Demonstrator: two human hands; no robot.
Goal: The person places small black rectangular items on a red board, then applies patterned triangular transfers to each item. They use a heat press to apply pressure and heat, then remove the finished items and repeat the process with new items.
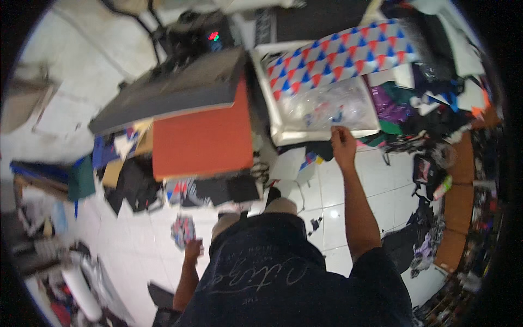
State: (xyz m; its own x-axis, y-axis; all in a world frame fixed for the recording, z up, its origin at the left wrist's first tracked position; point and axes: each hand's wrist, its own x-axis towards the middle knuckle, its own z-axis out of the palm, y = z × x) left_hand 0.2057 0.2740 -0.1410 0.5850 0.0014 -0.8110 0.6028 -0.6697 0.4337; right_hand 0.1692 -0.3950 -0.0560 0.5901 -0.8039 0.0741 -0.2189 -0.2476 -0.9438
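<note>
My right hand (342, 144) reaches forward to the near rim of a shallow white box (280, 133). Its fingers are pinched together at that rim. Inside the box lies clear crinkled plastic (327, 106), and a sheet patterned with red, blue and grey triangles (343, 54) covers its far part. Low beside my body hangs my left hand (193, 249), fingers loosely curled and apart, with no held thing visible. Just past it is a small multicoloured bundle (183, 231), seemingly on the tiled floor; whether the hand touches it is unclear.
To the left of the box, an orange-red board (204, 133) lies under a dark slab (169, 92) on a cluttered stand. Piled cloth and bags (397, 103) crowd the right. Brown panels (456, 201) line the right side, and a white roll (81, 294) lies lower left.
</note>
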